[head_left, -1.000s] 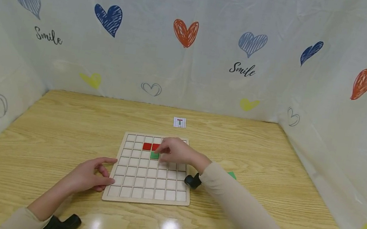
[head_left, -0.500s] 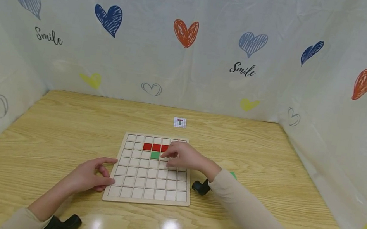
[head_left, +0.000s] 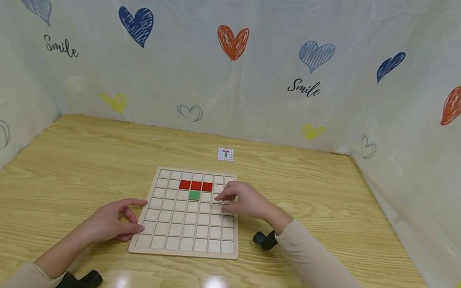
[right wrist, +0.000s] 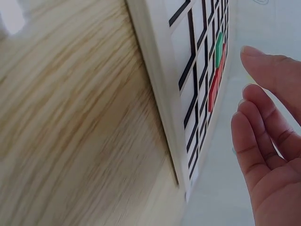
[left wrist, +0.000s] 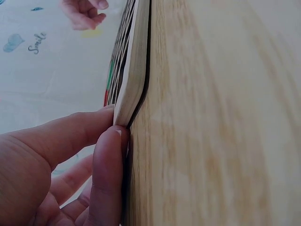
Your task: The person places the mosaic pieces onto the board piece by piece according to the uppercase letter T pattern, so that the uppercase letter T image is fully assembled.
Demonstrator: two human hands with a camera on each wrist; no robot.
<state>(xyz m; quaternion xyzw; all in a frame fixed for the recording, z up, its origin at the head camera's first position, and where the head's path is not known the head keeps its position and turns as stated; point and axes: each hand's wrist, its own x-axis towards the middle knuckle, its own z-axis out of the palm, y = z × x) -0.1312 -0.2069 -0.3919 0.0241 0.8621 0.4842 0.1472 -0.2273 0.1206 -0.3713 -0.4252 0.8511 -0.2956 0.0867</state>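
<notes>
A wooden grid board (head_left: 182,255) lies flat on the table. Three red square tiles (head_left: 196,185) sit side by side in one of its upper rows, with one green square tile (head_left: 194,195) directly below the middle one. My left hand (head_left: 107,219) touches the board's left edge with the index fingertip and thumb, the other fingers curled beneath. Over the right side of the board hovers my right hand (head_left: 249,201), holding nothing. In the right wrist view, its thumb and fingers (right wrist: 245,136) are apart.
A small printed card (head_left: 225,154) showing a red and green T on a grid lies behind the board. Black wrist devices (head_left: 264,241) are on both wrists. A white curtain (head_left: 237,96) with hearts encloses the wooden table (head_left: 124,144).
My right hand has let go of the green tile and drawn back to the right, uncovering the third red tile. The left hand stays at the board's edge.
</notes>
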